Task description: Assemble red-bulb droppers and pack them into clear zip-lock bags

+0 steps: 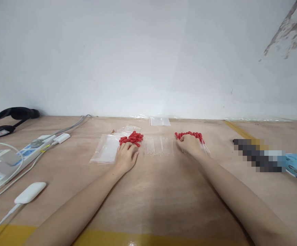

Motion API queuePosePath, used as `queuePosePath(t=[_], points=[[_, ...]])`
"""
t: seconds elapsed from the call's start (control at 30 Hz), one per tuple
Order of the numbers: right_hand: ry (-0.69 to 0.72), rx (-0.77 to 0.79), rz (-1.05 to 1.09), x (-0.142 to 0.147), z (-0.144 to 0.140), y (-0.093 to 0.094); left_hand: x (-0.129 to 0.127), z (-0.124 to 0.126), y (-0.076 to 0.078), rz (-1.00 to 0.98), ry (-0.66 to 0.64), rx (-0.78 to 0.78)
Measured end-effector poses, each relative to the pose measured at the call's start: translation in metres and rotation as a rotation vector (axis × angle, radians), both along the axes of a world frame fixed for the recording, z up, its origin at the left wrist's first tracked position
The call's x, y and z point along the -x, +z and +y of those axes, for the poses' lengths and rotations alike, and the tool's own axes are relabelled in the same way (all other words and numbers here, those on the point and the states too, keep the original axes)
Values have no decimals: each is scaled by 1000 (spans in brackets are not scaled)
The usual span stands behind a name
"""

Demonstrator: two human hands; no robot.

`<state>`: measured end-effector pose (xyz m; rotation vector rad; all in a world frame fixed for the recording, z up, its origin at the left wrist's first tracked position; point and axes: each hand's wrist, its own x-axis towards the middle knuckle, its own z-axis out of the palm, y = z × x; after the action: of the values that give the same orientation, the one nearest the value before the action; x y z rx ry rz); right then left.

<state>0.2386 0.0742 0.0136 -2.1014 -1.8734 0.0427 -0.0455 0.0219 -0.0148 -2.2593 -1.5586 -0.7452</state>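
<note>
A row of clear glass dropper tubes (157, 146) lies flat on the wooden table (148, 205), midway between the two hands. Each tube's long axis runs away from the person toward the wall, and the row itself stretches left to right.

Just left of that row, a heap of red rubber bulbs (131, 138) sits jumbled, pointing every which way, partly on a stack of clear zip bags (106, 148). The left hand (125, 156) lies palm down, arm stretched straight forward, fingertips touching the near edge of the heap; the fingers are loosely curled and clamp nothing that can be seen.

Just right of the row, the right hand (189, 144) is curled over a bunch of red-capped droppers (198, 138). Their red caps fan along the far side of the knuckles, and the clear stems point down-right, out past the hand. Whether the fingers are actually closed around them cannot be told.

Beyond the row, against the wall, lies another small clear bag (159, 121).
</note>
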Motion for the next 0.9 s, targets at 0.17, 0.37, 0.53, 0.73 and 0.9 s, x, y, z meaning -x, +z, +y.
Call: queuePosePath(t=[0.17, 0.37, 0.53, 0.73, 0.9], points=[[-57, -1, -104, 6, 6, -10, 2, 3, 2, 42, 47, -8], [-33, 18, -111, 6, 4, -12, 2, 7, 2, 61, 57, -39], [7, 6, -107, 16, -3, -4, 4, 15, 3, 98, 53, -63], [71, 104, -87, 27, -5, -5, 3, 28, 2, 177, -17, -58], [64, 143, -100, 35, -3, -9, 2, 33, 1, 178, -36, -19]])
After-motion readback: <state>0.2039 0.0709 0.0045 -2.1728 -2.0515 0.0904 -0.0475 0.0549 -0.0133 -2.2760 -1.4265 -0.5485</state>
